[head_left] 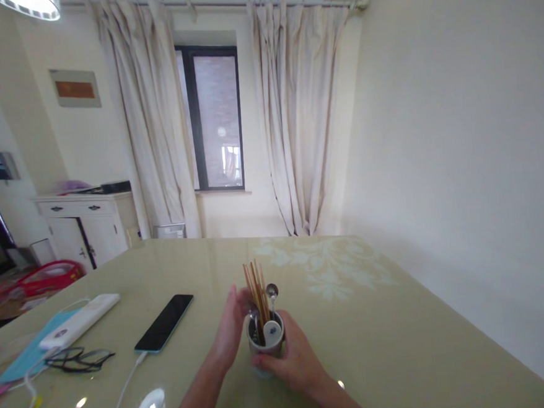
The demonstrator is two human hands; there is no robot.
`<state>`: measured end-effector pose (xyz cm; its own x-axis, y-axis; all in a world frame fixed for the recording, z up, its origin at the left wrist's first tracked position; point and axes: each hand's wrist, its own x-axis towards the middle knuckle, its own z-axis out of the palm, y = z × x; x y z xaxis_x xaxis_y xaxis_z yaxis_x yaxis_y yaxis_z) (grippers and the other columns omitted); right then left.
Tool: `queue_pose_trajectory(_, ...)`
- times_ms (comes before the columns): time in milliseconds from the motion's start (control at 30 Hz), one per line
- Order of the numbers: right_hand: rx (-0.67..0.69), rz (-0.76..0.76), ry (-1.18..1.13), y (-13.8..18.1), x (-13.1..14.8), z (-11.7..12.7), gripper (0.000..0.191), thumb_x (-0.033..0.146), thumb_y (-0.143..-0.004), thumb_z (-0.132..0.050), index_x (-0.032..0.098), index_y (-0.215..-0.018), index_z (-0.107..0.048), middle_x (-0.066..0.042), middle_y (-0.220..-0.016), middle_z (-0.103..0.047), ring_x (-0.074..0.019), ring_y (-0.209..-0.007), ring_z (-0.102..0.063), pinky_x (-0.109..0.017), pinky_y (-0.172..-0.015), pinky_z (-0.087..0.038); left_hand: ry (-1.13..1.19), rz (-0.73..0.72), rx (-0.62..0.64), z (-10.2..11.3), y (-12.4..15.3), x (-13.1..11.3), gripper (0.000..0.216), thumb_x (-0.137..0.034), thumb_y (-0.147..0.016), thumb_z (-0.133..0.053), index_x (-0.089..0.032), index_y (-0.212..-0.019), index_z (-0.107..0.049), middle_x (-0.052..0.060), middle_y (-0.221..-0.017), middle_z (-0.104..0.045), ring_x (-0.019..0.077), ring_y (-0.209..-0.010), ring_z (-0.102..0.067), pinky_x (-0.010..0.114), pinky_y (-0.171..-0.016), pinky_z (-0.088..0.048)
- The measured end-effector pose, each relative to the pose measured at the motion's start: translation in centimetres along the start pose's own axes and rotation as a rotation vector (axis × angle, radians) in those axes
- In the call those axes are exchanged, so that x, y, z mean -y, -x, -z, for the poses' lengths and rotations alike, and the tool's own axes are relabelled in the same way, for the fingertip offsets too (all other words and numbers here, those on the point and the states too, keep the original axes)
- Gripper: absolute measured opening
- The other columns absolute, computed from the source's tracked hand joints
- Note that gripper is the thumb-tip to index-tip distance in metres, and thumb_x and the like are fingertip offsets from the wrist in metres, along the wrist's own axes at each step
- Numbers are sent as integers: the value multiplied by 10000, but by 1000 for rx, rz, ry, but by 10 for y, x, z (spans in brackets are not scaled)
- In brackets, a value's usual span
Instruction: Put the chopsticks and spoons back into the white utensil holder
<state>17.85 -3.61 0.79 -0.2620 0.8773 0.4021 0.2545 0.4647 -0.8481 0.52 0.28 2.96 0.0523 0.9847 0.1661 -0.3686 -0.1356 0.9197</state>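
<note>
A grey cup (266,348) stands on the table in front of me, full of utensils. Brown chopsticks (259,292) lean upright in it, with a metal spoon (272,290) at the right and another metal spoon (253,310) at the left. A white spoon with a blue mark (272,332) sits at the front of the cup's mouth. My right hand (294,355) is wrapped round the cup's right side, thumb across its front. My left hand (231,326) is beside the cup on the left, fingers stretched up near the chopsticks and partly hidden behind the utensils.
Left on the glossy table (378,333) lie a black phone (165,323) with a white cable, eyeglasses (79,359), a white power strip (81,321) and a light blue sheet (24,358). A wall runs along the right edge. A white cabinet (85,226) stands back left.
</note>
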Motion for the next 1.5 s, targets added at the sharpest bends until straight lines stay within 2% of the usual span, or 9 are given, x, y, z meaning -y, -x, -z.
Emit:
queue_pose_trajectory(167,-22,-24,64,1,-1,-5,627,386,-628,-970,182,-1153,-696,-81,-1115,-694,-322,-1034,-640,-418,-899,-496,-74,93,146,-17,-19,-55,632,-642,-860,-740,-176,-1285,-701,139,-1190,-786,301,-1131,-701,396,-976,-512)
queue_pose_trajectory(267,-19,-27,66,2,0,-6,622,385,-628,-971,195,-1156,-703,-75,-1110,-685,-320,-1035,-631,-414,-893,-492,-200,64,158,-26,-25,-69,596,-565,-791,-841,-177,-1225,-717,104,-1041,-804,252,-945,-734,351,-877,-534)
queue_pose_trajectory(367,-18,-32,50,3,1,-6,626,384,-634,-972,207,-1172,-705,-75,-1119,-682,-322,-1045,-628,-414,-900,-494,-283,21,144,-31,-25,-72,553,-580,-775,-837,-166,-1126,-734,55,-899,-790,210,-796,-720,334,-813,-540)
queue_pose_trajectory(500,-27,-45,39,2,1,-6,608,389,-645,-969,201,-1162,-711,-77,-1108,-684,-327,-1036,-633,-419,-892,-500,-339,-40,110,-35,-20,-76,473,-615,-798,-792,-165,-932,-730,75,-908,-801,219,-833,-725,332,-805,-547)
queue_pose_trajectory(800,-50,2,8,-1,-5,-7,598,457,-664,-950,182,-1145,-724,-79,-1084,-699,-313,-1019,-637,-424,-906,-501,-275,-179,117,-55,-32,-110,537,-687,-804,-767,-173,-908,-650,56,-882,-763,211,-897,-734,396,-943,-571)
queue_pose_trajectory(1033,-45,-1,15,-3,-6,-7,606,460,-661,-953,177,-1143,-719,-86,-1088,-696,-315,-1017,-633,-421,-902,-500,-208,-164,89,-52,-30,-102,539,-701,-835,-728,-183,-935,-616,7,-810,-696,167,-817,-685,359,-896,-576)
queue_pose_trajectory(1167,-42,8,7,-2,-8,-7,606,427,-661,-957,189,-1168,-725,-88,-1108,-699,-324,-1045,-635,-428,-920,-498,-295,-76,176,-46,-23,-91,493,-671,-879,-699,-190,-938,-604,15,-815,-698,159,-743,-655,305,-735,-539)
queue_pose_trajectory(1333,-27,27,-8,-1,-11,-8,641,463,-672,-947,217,-1217,-716,-82,-1128,-702,-325,-1059,-637,-443,-946,-497,-443,-112,213,-36,-18,-88,510,-665,-922,-645,-205,-1140,-617,28,-818,-750,177,-758,-652,302,-748,-494)
queue_pose_trajectory(1500,-34,18,-20,-1,-11,-8,604,438,-685,-937,211,-1198,-714,-82,-1145,-705,-324,-1069,-634,-439,-956,-495,-605,-77,357,-24,-17,-88,547,-718,-946,-553,-185,-973,-672,61,-852,-764,173,-733,-646,278,-690,-494)
